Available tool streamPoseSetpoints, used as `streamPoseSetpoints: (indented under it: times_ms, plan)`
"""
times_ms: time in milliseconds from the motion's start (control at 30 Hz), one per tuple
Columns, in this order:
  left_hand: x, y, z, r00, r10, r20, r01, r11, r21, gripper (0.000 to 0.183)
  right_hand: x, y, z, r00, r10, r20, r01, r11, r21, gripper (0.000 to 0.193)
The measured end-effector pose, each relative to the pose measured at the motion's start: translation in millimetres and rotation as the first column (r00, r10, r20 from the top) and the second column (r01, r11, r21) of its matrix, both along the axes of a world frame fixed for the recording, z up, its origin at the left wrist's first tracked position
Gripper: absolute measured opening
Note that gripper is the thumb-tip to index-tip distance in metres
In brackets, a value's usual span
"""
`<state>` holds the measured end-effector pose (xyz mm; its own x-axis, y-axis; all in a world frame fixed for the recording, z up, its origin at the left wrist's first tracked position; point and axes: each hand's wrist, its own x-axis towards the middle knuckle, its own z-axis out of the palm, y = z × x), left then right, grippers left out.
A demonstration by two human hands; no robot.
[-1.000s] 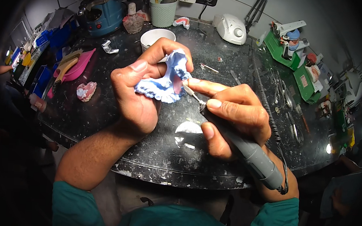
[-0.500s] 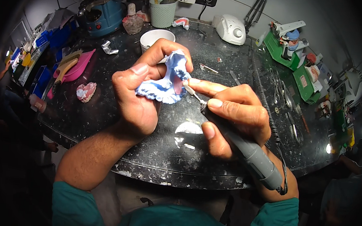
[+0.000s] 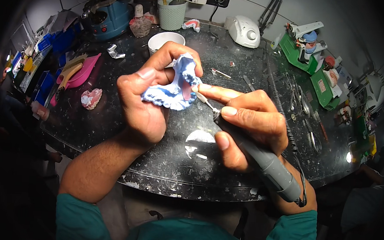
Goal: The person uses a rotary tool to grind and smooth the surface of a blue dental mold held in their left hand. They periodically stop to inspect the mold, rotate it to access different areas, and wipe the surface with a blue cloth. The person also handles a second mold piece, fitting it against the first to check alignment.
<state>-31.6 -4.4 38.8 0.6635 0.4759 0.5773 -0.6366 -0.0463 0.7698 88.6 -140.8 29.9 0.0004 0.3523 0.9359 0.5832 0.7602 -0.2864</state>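
Blue dental cast (image 3: 172, 90) sits pinched in left hand (image 3: 147, 104), thumb on near side, fingers curled over top, held above the dark worktable (image 3: 113, 129). Right hand (image 3: 248, 123) grips grey handpiece (image 3: 259, 160) pen-style, index finger stretched along it, bur tip touching cast's right edge. Behind: white cup (image 3: 163, 41), pink tray (image 3: 81, 73) w/ tools at left, small pink-white cast (image 3: 91, 98) nearby, white motor unit (image 3: 244, 31) at back.

Dental laboratory bench. Dark speckled desk (image 3: 163, 162) carries the evidence: behind its centre, white mixing bowl (image 3: 163, 39) and blue motor unit (image 3: 105, 17); at its right edge, green articulators with jaw models (image 3: 306, 50) and metal hand instruments (image 3: 303, 113); at its left, pink denture cast (image 3: 90, 98).
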Motion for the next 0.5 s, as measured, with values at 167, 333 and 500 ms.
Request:
streamPoseSetpoints:
  times_ms: [167,333,500]
  plan:
    - [1,9,1,0.992,-0.122,-0.043,0.119,0.99,-0.078,0.08,-2,1,-2,0.992,0.088,-0.095,-0.088,0.996,0.001,0.037]
    - [1,8,7,0.987,-0.158,-0.032,0.151,0.978,-0.144,0.089,-6,-2,1,0.979,0.117,-0.167,-0.127,0.99,-0.055,0.034]
    - [-2,4,10,0.989,-0.139,-0.058,0.13,0.982,-0.133,0.089,-2,-15,4,0.987,0.119,-0.107,-0.145,0.95,-0.278,0.036]
